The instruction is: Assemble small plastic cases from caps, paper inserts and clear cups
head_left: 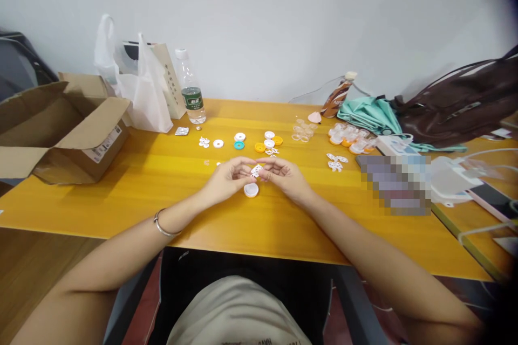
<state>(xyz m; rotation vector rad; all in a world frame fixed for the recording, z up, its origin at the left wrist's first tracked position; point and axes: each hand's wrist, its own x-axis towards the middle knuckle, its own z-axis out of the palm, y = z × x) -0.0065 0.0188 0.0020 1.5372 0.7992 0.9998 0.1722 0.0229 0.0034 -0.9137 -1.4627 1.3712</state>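
Between the fingertips of both hands is a small white plastic piece with holes (256,171). My left hand (230,177) pinches its left side, and my right hand (283,175) pinches its right side. Just below them on the table sits a round white cap-like part (251,190). Beyond my fingers lie white discs (240,137), a teal disc (239,145) and orange round parts (259,147). More white pieces with holes (272,151) lie close behind my right hand. The held piece's edges are partly covered by my fingers.
On the left stand an open cardboard box (89,145), a white plastic bag (148,97) and a water bottle (192,91). Clear rings (304,130), capped orange-and-clear parts (351,137), white pieces (335,162), a brown bottle (339,95) and a blurred-out device (396,186) are on the right.
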